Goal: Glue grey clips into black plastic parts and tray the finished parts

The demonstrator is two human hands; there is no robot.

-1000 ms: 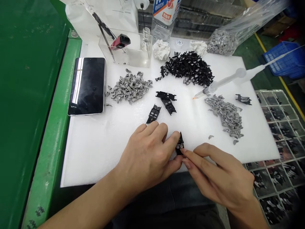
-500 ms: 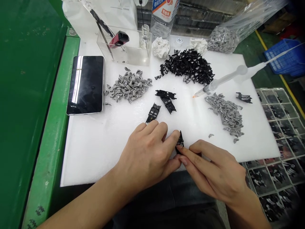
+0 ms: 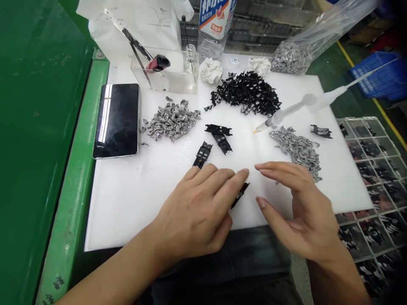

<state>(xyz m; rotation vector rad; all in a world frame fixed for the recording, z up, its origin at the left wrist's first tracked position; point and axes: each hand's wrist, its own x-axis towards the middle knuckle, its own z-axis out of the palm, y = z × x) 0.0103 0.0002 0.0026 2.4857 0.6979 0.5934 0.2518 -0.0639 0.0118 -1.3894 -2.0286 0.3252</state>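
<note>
A small black plastic part (image 3: 241, 195) stands out from under the index finger of my left hand (image 3: 199, 209). That hand is closed on the part's near end; the grip itself is hidden behind the fingers. To the right, my right hand (image 3: 295, 207) is open and empty, thumb and fingers spread, apart from the part. Just beyond my left knuckles lies a black slotted strip (image 3: 202, 154), partly covered by them. Two more black strips, one crossing the other (image 3: 218, 129), lie farther up the white foam sheet (image 3: 143, 203).
Grey clips form a left pile (image 3: 173, 120) and a right pile (image 3: 295, 146). Behind them are a heap of black parts (image 3: 246, 93), a syringe (image 3: 280, 115), a clear tool box (image 3: 178, 80) and a bottle (image 3: 214, 34). A phone (image 3: 117, 120) lies left; a divided tray (image 3: 370, 173) is right.
My right hand has let go of the black part, moved right and opened. The part now tilts more to the right beside my left fingers. The whole view has shifted slightly.
</note>
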